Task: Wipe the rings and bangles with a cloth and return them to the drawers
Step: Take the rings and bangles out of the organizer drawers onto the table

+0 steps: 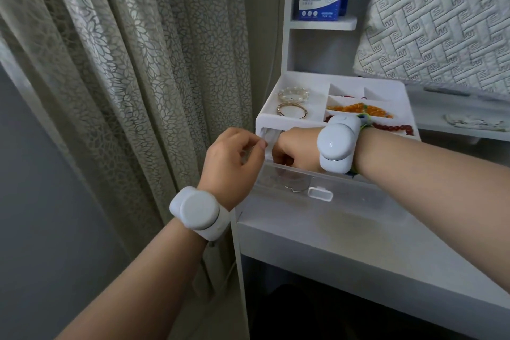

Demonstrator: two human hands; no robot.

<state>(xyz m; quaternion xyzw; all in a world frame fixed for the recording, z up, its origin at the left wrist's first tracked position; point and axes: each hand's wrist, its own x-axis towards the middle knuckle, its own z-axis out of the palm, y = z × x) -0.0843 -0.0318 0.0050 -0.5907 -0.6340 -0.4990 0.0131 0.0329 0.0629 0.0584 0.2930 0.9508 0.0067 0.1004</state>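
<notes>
Head view, the only one. Looks down on a white bench [331,229] carrying a white plastic jewellery box [269,116], with its clear plastic drawer [358,193] standing open toward the camera. Holds the left hand [231,159] at the drawer's left corner, fingers [249,136] curled, thumb and forefinger pinching a pale thin scrap [269,141]; possibly the cloth, cannot tell. Reaches the right hand [296,148] over the rim and down into the drawer; cannot tell whether those fingers grip anything or hang loose, being hidden behind the back of the hand. Shows through the clear front wall a thin silver wire bangle [296,188] lying on the drawer floor, just below the right hand. Finds, in the box's open top tray, a pearl bracelet [281,94] and a gold bangle [279,110] in the left compartment, amber beads [356,108] and dark red beads [397,127] in the right-hand ones.

Judged as taking a piece from the drawer or returning one to it. To do well: handle one piece at a time, pinching the wire bangle across its band rather than hooking it, to avoid bending so thin a wire. Steady the drawer with the left hand, so as not to tug it free or slide the light box across the bench. Keep the scrap clear of the drawer's edge. Mind the white wrist device [335,141] on the right arm, close by the red beads and likely to catch them
</notes>
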